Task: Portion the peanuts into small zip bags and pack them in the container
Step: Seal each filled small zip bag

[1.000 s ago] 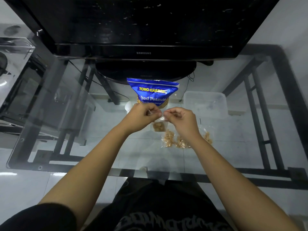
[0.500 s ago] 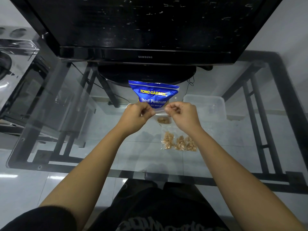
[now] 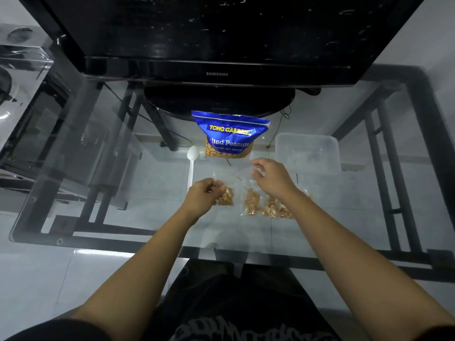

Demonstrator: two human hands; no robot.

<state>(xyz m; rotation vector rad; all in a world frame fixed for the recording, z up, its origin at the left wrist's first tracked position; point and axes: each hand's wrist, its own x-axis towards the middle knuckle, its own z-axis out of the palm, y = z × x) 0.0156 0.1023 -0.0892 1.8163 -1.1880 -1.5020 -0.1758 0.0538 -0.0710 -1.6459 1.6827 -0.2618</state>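
Two hands work over the glass table. Left hand pinches the top of a small bag, fingers curled tight, and the peanuts sit just right of its fingertips. Right hand hovers with fingers loosely spread, gripping nothing, above the filled bags lying on the glass. Blue pack stands beyond, spoon to its left, container to its right.

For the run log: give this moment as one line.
left hand: pinches small zip bag of peanuts | right hand: open, over filled bags | container: no bags seen inside
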